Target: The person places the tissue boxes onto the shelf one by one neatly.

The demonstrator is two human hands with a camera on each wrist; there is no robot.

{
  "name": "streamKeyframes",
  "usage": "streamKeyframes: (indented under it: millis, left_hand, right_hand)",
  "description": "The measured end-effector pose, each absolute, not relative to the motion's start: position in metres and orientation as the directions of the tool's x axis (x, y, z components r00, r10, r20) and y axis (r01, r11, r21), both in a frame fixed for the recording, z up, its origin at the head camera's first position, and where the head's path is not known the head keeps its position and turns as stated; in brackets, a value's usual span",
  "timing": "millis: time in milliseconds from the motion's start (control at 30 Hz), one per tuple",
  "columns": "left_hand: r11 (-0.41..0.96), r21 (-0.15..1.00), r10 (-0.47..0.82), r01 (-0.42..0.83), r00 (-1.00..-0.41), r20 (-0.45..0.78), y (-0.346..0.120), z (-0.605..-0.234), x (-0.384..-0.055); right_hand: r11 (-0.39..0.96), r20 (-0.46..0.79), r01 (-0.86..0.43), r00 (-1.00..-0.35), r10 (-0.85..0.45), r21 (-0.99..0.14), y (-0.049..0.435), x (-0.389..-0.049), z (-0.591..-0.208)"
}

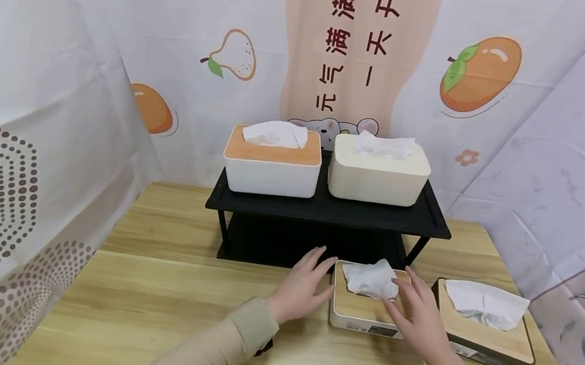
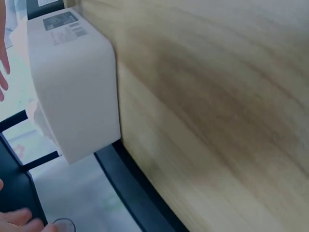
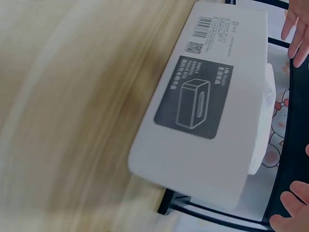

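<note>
Head view: spread the left grip [image 1: 299, 291] loosely, fingers slightly bent, just beside the left end of the small bamboo-lidded tissue box [image 1: 358, 308]. Spread the right grip [image 1: 417, 312] much the same, thumb and fingertips over the right end of the lid, near the tissue tuft [image 1: 372, 278]. Had hold of nothing in either grip. Found the small box on the bench [image 1: 152, 307], between the two grips and in front of the black two-tier rack [image 1: 277, 207]. Noted, right of the right grip, a dark-sided bamboo-lidded tissue box [image 1: 486, 336] set at an angle; beyond both grips, on the upper tier, a wooden-lidded white tissue box [image 1: 270, 177] and a cream tissue box [image 1: 374, 187].

Left wrist view: saw the small box's plain white end wall, apart from the left grip's fingers.

Right wrist view: saw the printed label [image 3: 195, 96] on its long wall, with the right grip's fingers well apart from that wall.

Judged the step in hand as bracketing the small box from both ends; could not tell approach from release. Judged the next move to call for even inward pressure on both ends if lifting or shifting, or a clean withdrawal past the tuft if leaving it.
</note>
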State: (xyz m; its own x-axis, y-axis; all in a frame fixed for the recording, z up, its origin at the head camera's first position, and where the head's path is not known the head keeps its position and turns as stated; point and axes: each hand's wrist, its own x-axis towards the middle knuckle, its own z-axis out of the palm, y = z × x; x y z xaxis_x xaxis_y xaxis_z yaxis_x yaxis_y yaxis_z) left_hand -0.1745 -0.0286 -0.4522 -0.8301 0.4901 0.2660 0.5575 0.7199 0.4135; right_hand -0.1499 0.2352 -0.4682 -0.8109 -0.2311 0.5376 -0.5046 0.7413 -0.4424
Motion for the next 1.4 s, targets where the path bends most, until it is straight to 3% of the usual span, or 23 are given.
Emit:
streamKeyframes:
  millis: [367, 700, 1200, 1400]
  left_hand:
    - [0.699, 0.52, 0.508, 0.491, -0.853, 0.123, -0.016, -0.465, -0.171]
    - [0.672, 0.622, 0.51, 0.402, -0.86, 0.005, 0.003, -0.475, -0.17]
    - [0.679, 0.59, 0.548, 0.436, -0.836, -0.012, 0.008, -0.49, -0.171]
    - [0.679, 0.584, 0.556, 0.445, -0.831, -0.012, 0.007, -0.493, -0.171]
  right_hand:
    - [0.729, 0.47, -0.429, -0.867, -0.166, -0.534, 0.246, -0.14, -0.472]
    - [0.755, 0.25, -0.269, -0.958, -0.142, -0.598, 0.25, -0.142, -0.48]
    - [0.742, 0.103, -0.209, -0.977, -0.186, -0.637, 0.255, -0.147, -0.502]
    - [0.765, 0.137, -0.239, -0.971, -0.197, -0.598, 0.254, -0.148, -0.505]
